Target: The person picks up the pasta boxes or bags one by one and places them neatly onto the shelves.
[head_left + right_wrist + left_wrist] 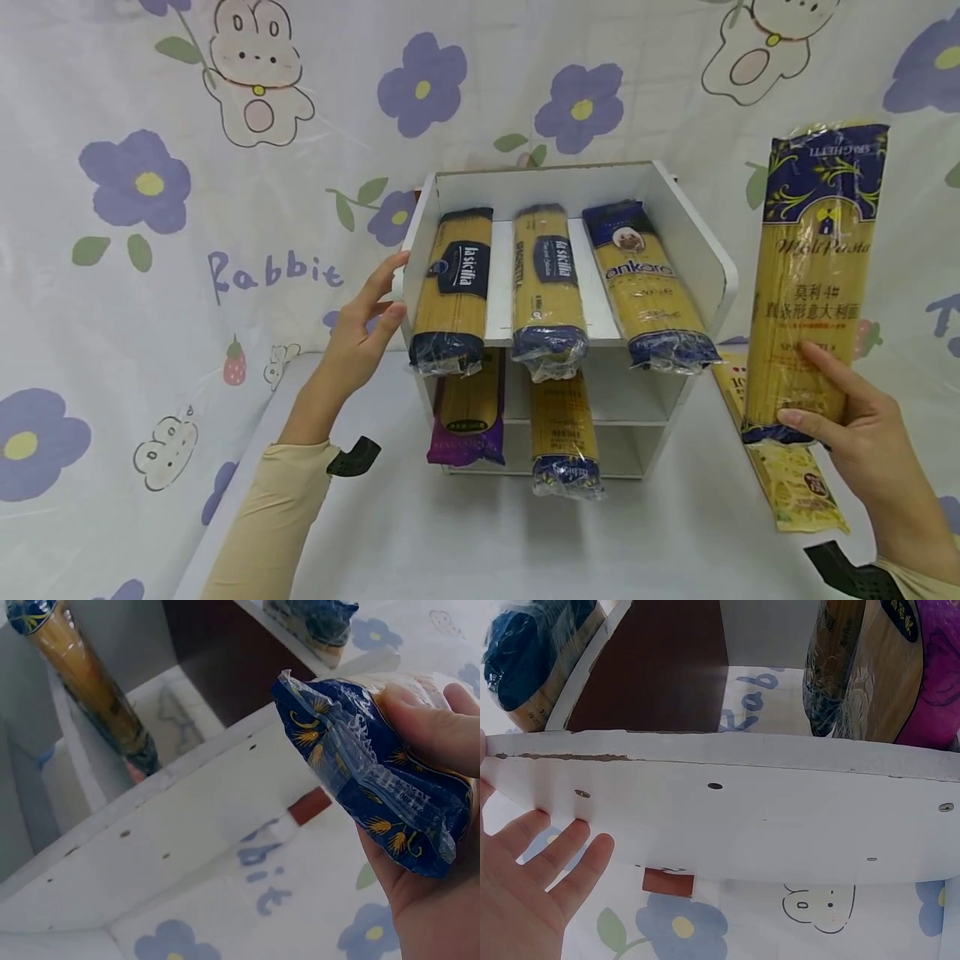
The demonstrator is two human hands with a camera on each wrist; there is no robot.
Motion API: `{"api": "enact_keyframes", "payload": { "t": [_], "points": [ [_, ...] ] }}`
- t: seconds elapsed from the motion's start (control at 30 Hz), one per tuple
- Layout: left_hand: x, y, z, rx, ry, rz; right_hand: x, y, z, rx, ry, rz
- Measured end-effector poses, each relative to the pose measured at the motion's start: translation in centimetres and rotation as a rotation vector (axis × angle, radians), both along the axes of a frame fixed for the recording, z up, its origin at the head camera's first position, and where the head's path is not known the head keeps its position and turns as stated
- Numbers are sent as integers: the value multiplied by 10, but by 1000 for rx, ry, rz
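Observation:
My right hand (873,437) grips the lower end of a spaghetti pack (813,275), raised nearly upright to the right of a white shelf (540,185). In the right wrist view, the thumb lies over the pack's blue crimped end (360,772). My left hand (352,342) touches the shelf's left side, its fingertips against the white side panel (780,817) in the left wrist view. On the top level lie two la sicilia spaghetti packs, one on the left (453,287) and one in the middle (550,287), with an ankara pack (651,283) on the right.
Under the top level, a purple-ended pasta pack (467,417) and a blue-ended spaghetti pack (564,433) stick out at the front. A yellow pack (801,492) lies on the white table (420,542), partly behind the raised pack. A patterned cloth (487,100) hangs behind.

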State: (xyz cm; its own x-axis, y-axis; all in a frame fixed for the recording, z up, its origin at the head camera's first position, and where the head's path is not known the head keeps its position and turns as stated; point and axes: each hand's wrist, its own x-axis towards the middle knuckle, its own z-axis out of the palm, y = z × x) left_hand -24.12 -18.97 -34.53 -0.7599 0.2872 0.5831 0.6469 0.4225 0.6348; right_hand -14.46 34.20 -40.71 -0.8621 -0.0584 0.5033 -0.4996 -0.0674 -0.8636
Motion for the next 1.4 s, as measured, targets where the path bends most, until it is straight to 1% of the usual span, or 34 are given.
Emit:
{"api": "enact_keyframes", "payload": {
  "t": [0.2, 0.3, 0.4, 0.53, 0.63, 0.7, 0.8, 0.87, 0.97, 1.07, 1.13, 1.23, 1.3, 1.33, 1.4],
  "points": [
    [1, 1, 0, -4, 4, -8, 6, -4, 6, -5, 3, 26],
    [1, 1, 1, -4, 2, -10, 7, -4, 7, -10, 23, 51],
    [1, 0, 1, -3, 2, -8, 8, -4, 7, -5, 53, 86],
    [2, 1, 2, -5, 8, -7, 7, -1, 7, 11, 105, 159],
    [1, 1, 2, -5, 7, -6, 8, 1, 9, 24, 120, 202],
    [1, 0, 1, -5, 7, -5, 9, 3, 10, 47, 116, 213],
    [0, -1, 0, -6, 9, -4, 12, 5, 14, 123, 106, 240],
    [0, -1, -1, -3, 12, -7, 12, 7, 18, 201, 134, 276],
    [-1, -1, -1, 3, 19, -13, 10, 8, 24, 287, 190, 343],
    [-1, -1, -1, 3, 22, -16, 8, 8, 29, 344, 232, 406],
    [-1, -1, 0, 1, 22, -19, 8, 7, 32, 395, 254, 428],
    [-1, -1, 0, -1, 17, -21, 7, 4, 35, 450, 295, 501],
    [-1, -1, 0, -1, 14, -20, 7, 1, 38, 518, 300, 531],
    [-1, -1, 0, -1, 13, -19, 7, -1, 39, 547, 291, 550],
    [0, -1, 0, -2, 10, -14, 9, -5, 41, 623, 264, 557]
  ]
}}
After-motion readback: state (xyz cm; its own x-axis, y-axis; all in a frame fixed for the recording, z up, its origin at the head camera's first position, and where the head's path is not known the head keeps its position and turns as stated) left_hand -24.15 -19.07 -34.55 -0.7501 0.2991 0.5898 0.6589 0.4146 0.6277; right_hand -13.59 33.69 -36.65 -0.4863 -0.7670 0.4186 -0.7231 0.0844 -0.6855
